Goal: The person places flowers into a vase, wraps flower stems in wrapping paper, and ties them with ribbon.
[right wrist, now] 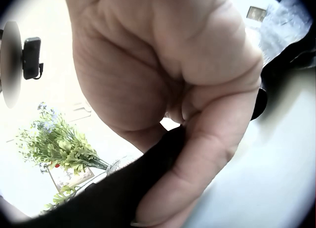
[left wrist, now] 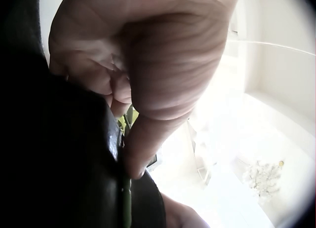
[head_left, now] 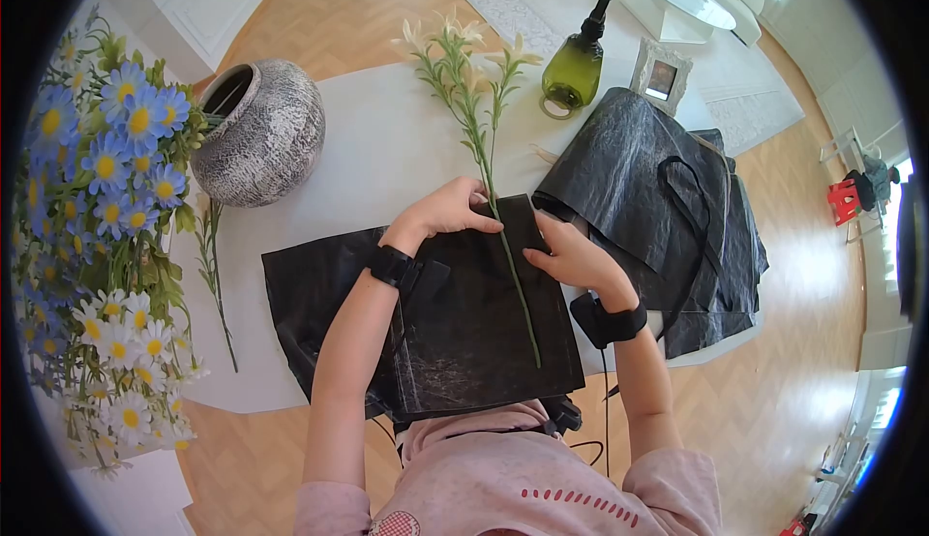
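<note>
- Flower stem, white-blossomed: one; lying lengthwise on the black sheet, its blossoms pointing toward the tabletop's far edge, its bare end resting just inside the sheet's right edge.
- Black sheet: reaching the tabletop's near edge.
- Left hand: its grip pinching the stem, the thumb lying on top.
- Right hand: its grip pinching the sheet near its far right corner.
- Black sheets, heaped, with cord: covering the tabletop's right side, crowding the right hand.
- Textured vase: resting toward the far left corner.
- Green bottle: standing near the far edge.
- Picture frame: standing near the far right corner.
- Tabletop, white: showing bare between vase and stem, leaving room leftward.
- Blue flowers: crowding the left edge.
</note>
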Demonstrator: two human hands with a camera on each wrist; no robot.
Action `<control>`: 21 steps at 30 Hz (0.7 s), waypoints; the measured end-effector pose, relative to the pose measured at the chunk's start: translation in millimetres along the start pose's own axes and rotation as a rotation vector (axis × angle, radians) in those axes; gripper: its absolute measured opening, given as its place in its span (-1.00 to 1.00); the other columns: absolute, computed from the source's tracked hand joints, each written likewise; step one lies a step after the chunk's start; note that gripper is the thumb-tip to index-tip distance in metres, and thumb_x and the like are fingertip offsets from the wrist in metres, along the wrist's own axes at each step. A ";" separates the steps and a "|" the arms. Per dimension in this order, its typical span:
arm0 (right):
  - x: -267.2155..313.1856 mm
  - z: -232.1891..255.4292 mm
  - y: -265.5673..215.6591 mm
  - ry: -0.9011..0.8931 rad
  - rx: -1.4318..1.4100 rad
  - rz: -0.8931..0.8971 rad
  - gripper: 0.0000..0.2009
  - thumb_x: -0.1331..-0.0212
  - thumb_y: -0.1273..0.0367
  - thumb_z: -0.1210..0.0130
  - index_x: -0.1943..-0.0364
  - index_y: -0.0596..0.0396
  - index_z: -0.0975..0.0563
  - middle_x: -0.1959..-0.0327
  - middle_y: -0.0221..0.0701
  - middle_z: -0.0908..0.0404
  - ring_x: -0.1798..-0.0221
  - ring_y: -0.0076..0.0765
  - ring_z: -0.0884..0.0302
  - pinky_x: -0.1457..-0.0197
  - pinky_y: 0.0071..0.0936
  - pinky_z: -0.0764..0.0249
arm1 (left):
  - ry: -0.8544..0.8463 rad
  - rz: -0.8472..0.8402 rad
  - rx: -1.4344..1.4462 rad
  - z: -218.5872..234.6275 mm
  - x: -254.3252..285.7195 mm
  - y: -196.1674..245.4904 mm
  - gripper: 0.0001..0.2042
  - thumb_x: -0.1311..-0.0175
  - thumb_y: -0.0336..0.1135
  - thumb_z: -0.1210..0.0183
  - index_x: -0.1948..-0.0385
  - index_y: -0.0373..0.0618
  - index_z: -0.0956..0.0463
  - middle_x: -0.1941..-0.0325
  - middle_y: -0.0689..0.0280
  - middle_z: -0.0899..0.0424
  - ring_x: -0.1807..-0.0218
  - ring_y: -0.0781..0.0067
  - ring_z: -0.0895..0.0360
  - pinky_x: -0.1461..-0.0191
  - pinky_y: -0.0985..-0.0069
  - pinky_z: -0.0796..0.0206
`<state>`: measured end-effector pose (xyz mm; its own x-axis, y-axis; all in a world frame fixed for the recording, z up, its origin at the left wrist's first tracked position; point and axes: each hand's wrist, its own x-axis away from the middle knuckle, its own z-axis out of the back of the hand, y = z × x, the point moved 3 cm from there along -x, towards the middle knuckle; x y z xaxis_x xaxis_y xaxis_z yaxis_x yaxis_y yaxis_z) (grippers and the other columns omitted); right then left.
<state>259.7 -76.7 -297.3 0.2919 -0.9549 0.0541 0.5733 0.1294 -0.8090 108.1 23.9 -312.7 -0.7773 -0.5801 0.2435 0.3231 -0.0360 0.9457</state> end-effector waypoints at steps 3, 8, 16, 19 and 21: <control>5.1 -3.3 -1.1 0.086 0.127 0.172 -0.61 0.06 0.46 0.02 0.09 0.27 -0.23 0.39 -0.03 -0.47 0.30 0.08 -0.44 0.29 -0.30 -0.36 | -0.124 -0.008 0.017 -0.3 -3.2 -4.3 -0.65 0.05 -0.32 -0.22 0.23 -0.31 -0.43 0.28 0.26 -0.55 0.21 0.55 -0.42 0.06 0.59 -0.19; 13.3 15.6 -32.7 -0.106 -0.143 -0.094 -0.54 0.04 0.48 0.04 -0.01 0.24 -0.15 0.56 -0.15 -0.50 0.68 -0.16 -0.42 0.64 -0.49 -0.30 | -0.185 -0.025 0.071 0.1 -0.9 -8.2 -0.76 -0.05 -0.33 -0.15 0.27 -0.25 -0.49 0.33 0.37 -0.57 0.25 0.63 -0.42 0.10 0.65 -0.20; 8.2 8.5 -13.1 0.173 0.087 -0.080 -0.67 0.09 0.42 -0.08 0.21 0.30 -0.38 0.70 -0.20 -0.45 0.71 -0.24 -0.38 0.60 -0.49 -0.30 | -0.089 -0.074 0.106 1.8 1.0 -8.3 -0.78 -0.05 -0.36 -0.14 0.28 -0.24 -0.48 0.39 0.42 -0.56 0.37 0.72 -0.40 0.24 0.71 -0.22; 6.7 10.0 -12.5 0.331 0.027 -0.015 -0.75 0.12 0.39 -0.11 0.37 0.31 -0.46 0.73 -0.17 -0.42 0.68 -0.19 -0.38 0.56 -0.40 -0.28 | -0.082 -0.022 0.024 0.4 2.0 -5.9 -0.79 -0.05 -0.36 -0.14 0.29 -0.24 -0.48 0.40 0.43 -0.55 0.38 0.75 -0.40 0.29 0.73 -0.23; 4.7 10.3 -20.2 0.168 0.107 -0.099 -0.72 0.14 0.42 -0.09 0.29 0.27 -0.44 0.74 -0.14 -0.40 0.66 -0.10 -0.38 0.57 -0.31 -0.25 | -0.079 -0.037 0.061 -1.2 -0.1 -10.1 -0.80 -0.05 -0.36 -0.14 0.30 -0.23 -0.48 0.41 0.43 -0.55 0.40 0.75 -0.39 0.30 0.74 -0.23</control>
<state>257.4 -81.1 -274.7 0.1038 -0.9943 0.0250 0.6735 0.0518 -0.7374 105.6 23.4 -322.5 -0.8291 -0.5132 0.2220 0.2616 -0.0052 0.9651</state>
